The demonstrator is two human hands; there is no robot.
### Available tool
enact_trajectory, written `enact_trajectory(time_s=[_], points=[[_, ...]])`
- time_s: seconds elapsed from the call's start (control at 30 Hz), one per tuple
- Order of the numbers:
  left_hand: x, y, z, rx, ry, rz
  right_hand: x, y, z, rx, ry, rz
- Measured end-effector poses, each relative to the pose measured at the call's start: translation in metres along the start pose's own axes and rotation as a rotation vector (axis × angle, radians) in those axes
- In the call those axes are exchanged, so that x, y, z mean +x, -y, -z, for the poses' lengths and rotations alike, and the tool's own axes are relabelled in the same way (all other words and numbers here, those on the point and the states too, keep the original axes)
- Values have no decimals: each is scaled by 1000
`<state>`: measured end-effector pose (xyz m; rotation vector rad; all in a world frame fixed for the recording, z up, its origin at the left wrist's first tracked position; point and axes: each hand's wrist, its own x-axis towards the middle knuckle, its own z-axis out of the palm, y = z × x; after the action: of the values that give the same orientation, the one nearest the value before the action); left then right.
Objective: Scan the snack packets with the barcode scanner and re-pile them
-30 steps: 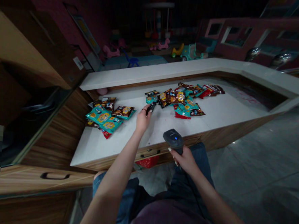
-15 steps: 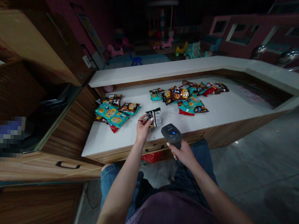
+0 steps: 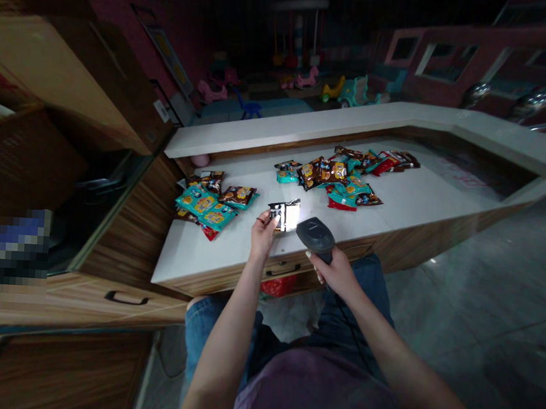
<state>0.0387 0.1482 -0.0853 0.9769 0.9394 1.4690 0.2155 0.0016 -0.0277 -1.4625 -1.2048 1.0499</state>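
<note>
My left hand point(image 3: 262, 233) grips a small snack packet point(image 3: 276, 215) by its left side, above the front part of the white counter point(image 3: 233, 251). Bright light falls on the packet's right half and washes out its print. In my right hand point(image 3: 336, 271) is a dark barcode scanner point(image 3: 316, 235), fingers wrapped round its handle. The scanner's head is just right of the packet, apart from it. To the left lies a pile of teal and brown snack packets point(image 3: 203, 203). A larger heap of snack packets point(image 3: 323, 172) spreads over the counter's right part.
A raised white ledge point(image 3: 282, 125) runs along the counter's back. Wooden drawers with a black handle point(image 3: 126, 297) stand at left, beneath cardboard boxes point(image 3: 118, 78). A red bag point(image 3: 278, 285) shows under the counter. Play toys point(image 3: 354, 91) stand beyond the ledge.
The scanner's light now shines brightly on the packet, and the blue light on top of the scanner no longer shows. Both hands stay in nearly the same place.
</note>
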Motion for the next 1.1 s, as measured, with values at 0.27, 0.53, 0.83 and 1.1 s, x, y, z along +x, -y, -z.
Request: enact_trajectory(time_s=[0.27, 0.53, 0.83, 1.1], points=[[3, 8, 3, 2, 14, -40, -1, -6, 0, 7, -10, -1], [16, -35, 12, 405, -71, -361, -5, -15, 3, 34, 15, -42], [64, -105, 67, 1400, -104, -560, -6, -18, 2, 53, 15, -70], [70, -81, 22, 1373, 14, -674, 3, -29, 2, 65, 18, -110]])
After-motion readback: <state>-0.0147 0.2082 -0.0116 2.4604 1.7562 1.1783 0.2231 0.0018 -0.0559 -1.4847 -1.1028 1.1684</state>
